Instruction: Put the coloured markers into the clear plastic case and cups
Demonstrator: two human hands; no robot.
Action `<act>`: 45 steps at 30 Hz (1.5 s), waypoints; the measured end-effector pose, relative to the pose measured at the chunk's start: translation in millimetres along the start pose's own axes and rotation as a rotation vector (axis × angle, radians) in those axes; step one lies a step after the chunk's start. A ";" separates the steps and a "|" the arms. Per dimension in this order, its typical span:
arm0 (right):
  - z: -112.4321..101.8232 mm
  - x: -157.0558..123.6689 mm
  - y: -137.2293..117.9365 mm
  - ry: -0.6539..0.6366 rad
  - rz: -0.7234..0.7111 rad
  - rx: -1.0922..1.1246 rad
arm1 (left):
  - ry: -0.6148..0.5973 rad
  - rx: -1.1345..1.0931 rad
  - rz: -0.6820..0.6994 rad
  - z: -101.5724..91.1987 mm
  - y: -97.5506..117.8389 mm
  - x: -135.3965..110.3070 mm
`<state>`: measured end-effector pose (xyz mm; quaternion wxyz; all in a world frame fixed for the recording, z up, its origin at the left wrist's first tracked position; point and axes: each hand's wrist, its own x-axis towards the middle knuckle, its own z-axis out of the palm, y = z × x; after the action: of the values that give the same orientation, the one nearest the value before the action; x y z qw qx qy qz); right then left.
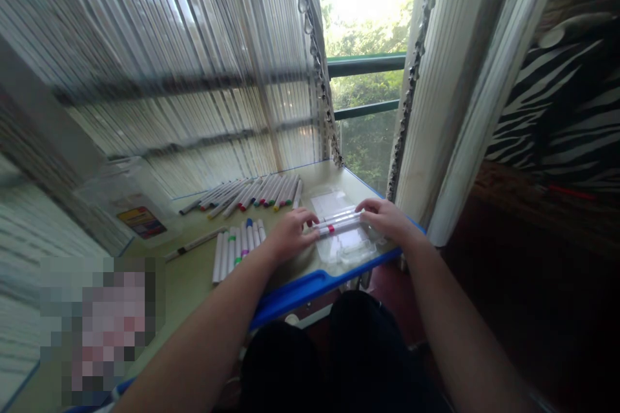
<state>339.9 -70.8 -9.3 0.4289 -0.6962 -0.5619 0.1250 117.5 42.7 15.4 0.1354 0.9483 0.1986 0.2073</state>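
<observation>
A few white markers point(341, 223), one with a red band, lie side by side over a clear plastic case point(346, 251) whose lid is spread open on the table. My left hand point(293, 233) closes its thumb and fingers on their left ends. At the opposite ends, the fingers of my right hand point(385, 218) are curled around the markers. Just left of my left hand, a row of white markers point(231, 251) with green, purple and blue parts rests on the tabletop. Whether the held markers touch the case cannot be made out.
More markers point(259, 192) with coloured caps lie along the table's far side. A clear plastic tub point(138, 206) with a label stands at the left, near a lone marker point(196, 245). The table's blue edge point(295, 293) runs above my knees. Curtains point(217, 44) hang behind.
</observation>
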 end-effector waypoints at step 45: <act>128.4 -15.1 -150.7 0.042 -0.264 0.067 | 0.207 0.036 -0.477 -61.2 -74.3 -21.5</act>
<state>148.8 -25.6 20.1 0.4762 -0.6039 -0.6351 0.0716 48.4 109.8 36.6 0.1424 0.8506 0.4332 0.2620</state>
